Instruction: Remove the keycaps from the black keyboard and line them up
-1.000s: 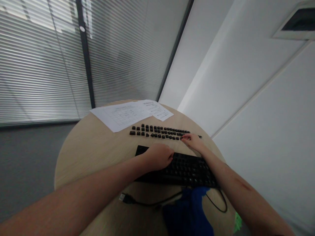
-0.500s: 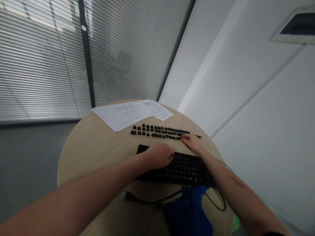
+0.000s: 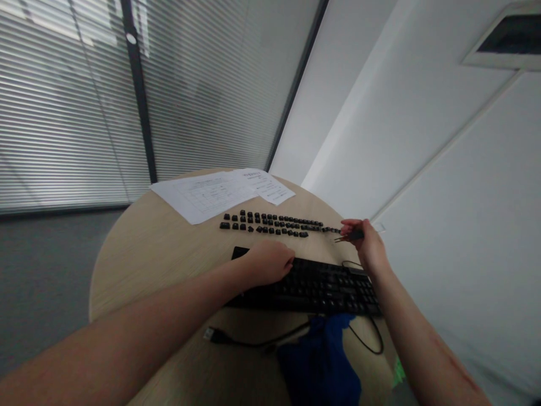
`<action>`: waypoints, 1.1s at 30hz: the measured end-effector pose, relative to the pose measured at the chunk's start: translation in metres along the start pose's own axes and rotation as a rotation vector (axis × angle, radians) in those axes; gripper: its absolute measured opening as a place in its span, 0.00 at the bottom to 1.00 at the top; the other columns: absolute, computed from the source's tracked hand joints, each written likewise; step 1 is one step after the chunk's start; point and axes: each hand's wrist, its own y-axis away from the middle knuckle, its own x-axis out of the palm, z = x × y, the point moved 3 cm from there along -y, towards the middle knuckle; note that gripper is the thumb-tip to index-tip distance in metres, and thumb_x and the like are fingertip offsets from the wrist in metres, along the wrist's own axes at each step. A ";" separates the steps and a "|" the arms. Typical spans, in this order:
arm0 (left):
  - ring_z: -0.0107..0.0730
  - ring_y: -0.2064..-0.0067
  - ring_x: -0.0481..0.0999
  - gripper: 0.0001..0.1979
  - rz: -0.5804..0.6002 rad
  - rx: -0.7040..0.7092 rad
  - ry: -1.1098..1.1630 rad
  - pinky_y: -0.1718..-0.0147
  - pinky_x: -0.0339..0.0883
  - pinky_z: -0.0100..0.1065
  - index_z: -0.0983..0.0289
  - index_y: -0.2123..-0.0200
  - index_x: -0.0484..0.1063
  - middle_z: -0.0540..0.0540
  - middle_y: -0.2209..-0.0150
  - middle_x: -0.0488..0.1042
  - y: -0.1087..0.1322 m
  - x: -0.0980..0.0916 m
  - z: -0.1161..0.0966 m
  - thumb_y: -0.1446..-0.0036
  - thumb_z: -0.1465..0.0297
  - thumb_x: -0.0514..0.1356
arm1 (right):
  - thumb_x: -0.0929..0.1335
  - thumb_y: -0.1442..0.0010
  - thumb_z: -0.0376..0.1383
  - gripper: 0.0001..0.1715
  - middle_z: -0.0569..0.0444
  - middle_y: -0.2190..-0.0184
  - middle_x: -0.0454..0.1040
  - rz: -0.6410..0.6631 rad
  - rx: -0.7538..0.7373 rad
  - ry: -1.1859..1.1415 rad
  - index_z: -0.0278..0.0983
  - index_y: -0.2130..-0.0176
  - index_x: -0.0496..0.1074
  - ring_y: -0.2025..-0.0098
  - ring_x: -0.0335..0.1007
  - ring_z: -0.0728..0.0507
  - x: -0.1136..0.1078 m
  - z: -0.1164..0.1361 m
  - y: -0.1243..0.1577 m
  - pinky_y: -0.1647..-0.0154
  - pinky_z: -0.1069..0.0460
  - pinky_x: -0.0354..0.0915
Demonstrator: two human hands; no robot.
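Note:
A black keyboard [image 3: 313, 285] lies on the round table, its left part partly covered by my left hand [image 3: 270, 262]. The fingers of that hand are curled down against the keyboard near its far edge; the fingertips are hidden. Off to the right, my right hand [image 3: 367, 239] is raised above the table, closed around a keycap puller [image 3: 355, 235] with a dark handle and thin metal prongs pointing left. Beyond the keyboard, loose black keycaps [image 3: 270, 230] stand in several rows, the rightmost ones close to my right hand.
Printed paper sheets [image 3: 207, 194] lie at the far side of the wooden table [image 3: 127, 276]. A blue cloth-like bundle [image 3: 319, 361] sits in front of the keyboard. Beside it runs a black cable with a USB plug [image 3: 215, 335]. Blinds and a white wall stand behind.
My right hand has left the end of the nearest keycap row, moved right and up, and now holds the keycap puller in view. My left hand stays on the keyboard.

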 end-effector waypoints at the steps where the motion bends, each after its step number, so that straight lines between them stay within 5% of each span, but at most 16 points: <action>1: 0.44 0.62 0.79 0.12 0.002 -0.004 -0.001 0.65 0.69 0.39 0.63 0.65 0.78 0.59 0.64 0.81 0.000 0.000 0.000 0.38 0.66 0.55 | 0.58 0.35 0.60 0.34 0.53 0.71 0.74 -0.011 0.006 -0.017 0.37 0.61 0.77 0.72 0.71 0.46 -0.006 0.002 0.007 0.69 0.50 0.70; 4: 0.44 0.61 0.79 0.12 0.011 -0.014 -0.002 0.64 0.69 0.39 0.63 0.65 0.78 0.59 0.64 0.81 0.000 0.000 0.001 0.38 0.67 0.55 | 0.53 0.34 0.62 0.39 0.56 0.78 0.67 -0.029 0.021 0.123 0.38 0.63 0.77 0.79 0.64 0.47 -0.019 0.002 0.023 0.73 0.51 0.67; 7: 0.44 0.61 0.78 0.11 0.033 -0.031 0.001 0.63 0.69 0.39 0.62 0.64 0.79 0.59 0.63 0.81 0.000 0.000 0.000 0.39 0.67 0.56 | 0.51 0.31 0.60 0.39 0.52 0.73 0.73 -0.015 -0.079 0.427 0.38 0.58 0.77 0.70 0.72 0.43 -0.020 0.004 0.022 0.65 0.48 0.70; 15: 0.43 0.62 0.78 0.10 0.038 -0.059 0.015 0.63 0.69 0.39 0.61 0.64 0.79 0.58 0.63 0.81 0.001 0.003 0.001 0.40 0.68 0.57 | 0.57 0.29 0.37 0.23 0.42 0.46 0.77 0.419 -0.265 1.022 0.34 0.47 0.76 0.45 0.73 0.38 0.042 -0.020 -0.015 0.41 0.43 0.65; 19: 0.44 0.62 0.78 0.10 0.043 -0.065 0.025 0.64 0.69 0.39 0.62 0.65 0.79 0.58 0.64 0.81 0.002 0.002 -0.001 0.39 0.67 0.57 | 0.59 0.29 0.36 0.22 0.43 0.45 0.76 0.536 -0.293 1.082 0.35 0.45 0.76 0.43 0.73 0.38 0.058 -0.044 -0.020 0.40 0.44 0.65; 33: 0.44 0.62 0.79 0.11 0.024 -0.032 0.019 0.65 0.69 0.39 0.63 0.65 0.79 0.59 0.64 0.81 0.001 0.006 0.000 0.39 0.66 0.56 | 0.59 0.29 0.36 0.22 0.45 0.45 0.77 0.527 -0.267 1.100 0.35 0.44 0.75 0.43 0.73 0.40 0.061 -0.061 -0.022 0.41 0.46 0.65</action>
